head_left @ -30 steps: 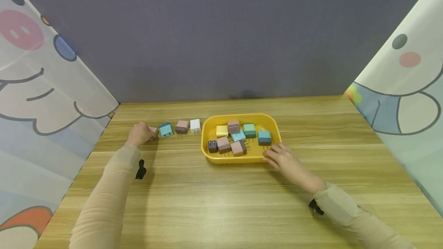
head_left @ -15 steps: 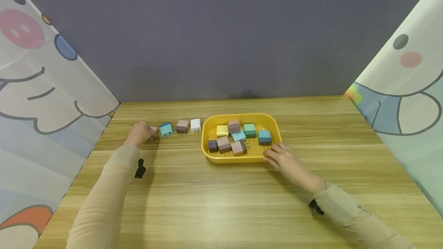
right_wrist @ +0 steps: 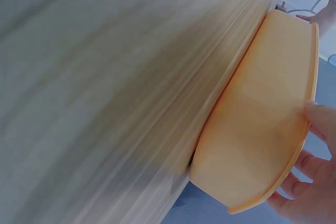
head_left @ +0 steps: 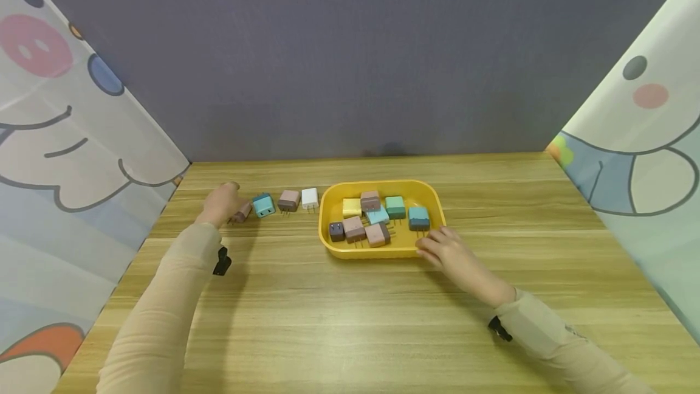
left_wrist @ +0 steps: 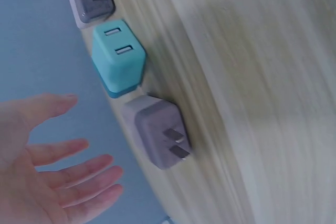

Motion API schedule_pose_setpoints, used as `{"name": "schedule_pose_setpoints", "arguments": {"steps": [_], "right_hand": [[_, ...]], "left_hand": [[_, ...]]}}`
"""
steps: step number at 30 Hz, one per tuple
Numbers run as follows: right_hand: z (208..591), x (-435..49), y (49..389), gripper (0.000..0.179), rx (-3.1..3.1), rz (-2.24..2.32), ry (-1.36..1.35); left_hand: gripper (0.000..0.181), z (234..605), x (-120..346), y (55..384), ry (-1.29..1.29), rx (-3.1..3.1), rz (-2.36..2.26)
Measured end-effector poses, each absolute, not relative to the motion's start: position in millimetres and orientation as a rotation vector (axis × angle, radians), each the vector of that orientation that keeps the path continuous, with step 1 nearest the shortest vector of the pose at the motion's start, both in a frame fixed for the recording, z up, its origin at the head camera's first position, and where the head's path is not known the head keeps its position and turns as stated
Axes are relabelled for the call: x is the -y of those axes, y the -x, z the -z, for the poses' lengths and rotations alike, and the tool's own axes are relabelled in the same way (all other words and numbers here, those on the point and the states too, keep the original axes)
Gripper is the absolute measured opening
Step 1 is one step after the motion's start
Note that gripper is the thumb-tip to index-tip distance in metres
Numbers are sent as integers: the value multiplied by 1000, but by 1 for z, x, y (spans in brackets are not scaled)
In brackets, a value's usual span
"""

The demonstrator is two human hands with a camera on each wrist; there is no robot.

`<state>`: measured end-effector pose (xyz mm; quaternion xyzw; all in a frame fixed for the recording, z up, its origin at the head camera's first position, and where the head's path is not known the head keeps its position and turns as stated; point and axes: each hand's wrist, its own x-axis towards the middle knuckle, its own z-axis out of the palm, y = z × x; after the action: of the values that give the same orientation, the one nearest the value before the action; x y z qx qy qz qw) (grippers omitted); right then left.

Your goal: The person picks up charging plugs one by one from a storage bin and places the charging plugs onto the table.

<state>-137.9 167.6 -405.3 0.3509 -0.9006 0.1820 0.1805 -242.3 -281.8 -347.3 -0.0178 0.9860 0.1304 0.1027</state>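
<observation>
My left hand [head_left: 220, 204] is just above a brown-and-pink plug charger [left_wrist: 160, 132] at the left end of a row on the table. In the left wrist view its fingers are spread and relaxed, apart from the charger, whose prongs face the camera. Beside that charger lies a teal charger [head_left: 264, 205] with two USB ports, then another brown-and-pink charger [head_left: 288, 200] and a white charger [head_left: 309, 197]. My right hand [head_left: 456, 262] holds the near right corner of a yellow plastic tray [right_wrist: 257, 114], thumb outside the rim and fingers over it.
Several chargers are in the tray, among them a yellow one [head_left: 352, 207], a green one [head_left: 395, 207], a blue one [head_left: 418, 217] and a small black one [head_left: 336, 231]. A grey panel [head_left: 361, 65] stands behind the wooden table [head_left: 328, 321]; cartoon-printed sheets flank it.
My left hand has let go of the brown-and-pink charger at the row's left end and lifted slightly away. The charger stays on the table. My right hand has not moved from the tray.
</observation>
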Motion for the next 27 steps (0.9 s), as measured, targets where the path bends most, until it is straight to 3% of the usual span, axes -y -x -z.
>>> {"name": "schedule_pose_setpoints", "arguments": {"steps": [27], "right_hand": [[407, -168, 139, 13, 2507, -520, -1000]], "left_hand": [[49, 327, 233, 248, -133, -2979, -291]]}}
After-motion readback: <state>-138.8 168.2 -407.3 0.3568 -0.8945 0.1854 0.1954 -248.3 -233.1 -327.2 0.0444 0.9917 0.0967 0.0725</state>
